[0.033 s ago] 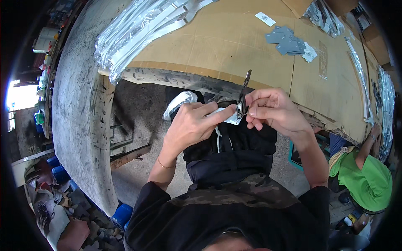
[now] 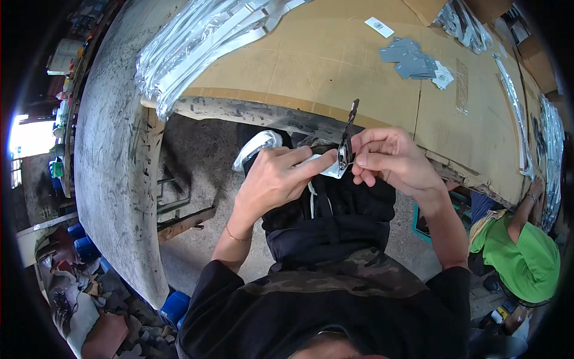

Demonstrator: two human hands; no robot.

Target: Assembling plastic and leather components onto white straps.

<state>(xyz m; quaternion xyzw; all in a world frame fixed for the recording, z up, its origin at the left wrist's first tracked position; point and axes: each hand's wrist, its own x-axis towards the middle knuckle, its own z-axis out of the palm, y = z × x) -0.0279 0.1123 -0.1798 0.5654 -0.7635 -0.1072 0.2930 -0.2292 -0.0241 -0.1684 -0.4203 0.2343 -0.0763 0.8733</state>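
My left hand (image 2: 270,181) is closed round a white belt (image 2: 332,171) that looks wrapped in clear plastic, held over my lap. A bundled length of clear plastic wrapping (image 2: 260,145) sticks out behind that hand's knuckles. At the belt's end stands a dark metal piece, perhaps a buckle (image 2: 344,149), with a narrow part pointing up toward the table. Right beside it, my right hand (image 2: 397,161) pinches thumb against forefinger at the metal. What lies in the pinch is too small to make out.
A cardboard-covered table (image 2: 335,66) lies ahead, with plastic-wrapped white belts (image 2: 203,45) at the left. Grey cards (image 2: 409,58) and a white tag (image 2: 379,26) lie farther right. A padded grey beam (image 2: 113,155) runs along my left. A person in green (image 2: 526,257) sits at right.
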